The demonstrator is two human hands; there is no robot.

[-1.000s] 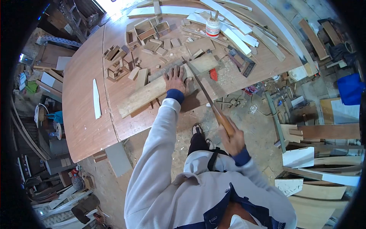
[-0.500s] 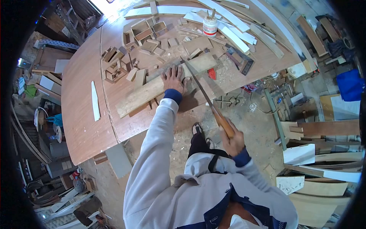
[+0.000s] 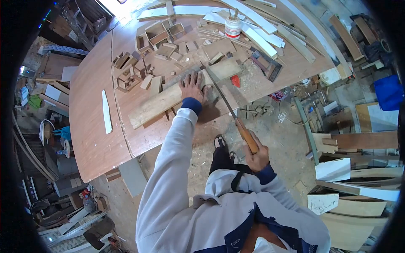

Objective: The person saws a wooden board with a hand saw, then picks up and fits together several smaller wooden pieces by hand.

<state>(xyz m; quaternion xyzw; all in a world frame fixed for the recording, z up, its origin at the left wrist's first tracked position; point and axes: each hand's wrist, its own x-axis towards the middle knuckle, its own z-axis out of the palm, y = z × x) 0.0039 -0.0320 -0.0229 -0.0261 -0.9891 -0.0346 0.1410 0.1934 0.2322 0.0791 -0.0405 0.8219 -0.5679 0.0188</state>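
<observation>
We have the plank (image 3: 158, 103) aslant on the desk (image 3: 88, 139), our left hand (image 3: 193, 87) spread flat on it, gripping nothing. Our right hand (image 3: 255, 158) grasps the saw (image 3: 246, 135) by its handle, blade across the plank. Neither end looks severed, so we judge the cut unfinished — its depth we cannot tell.

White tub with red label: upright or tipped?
Upright: the white tub stands on the tabletop, sticks poking up out of its top.
</observation>
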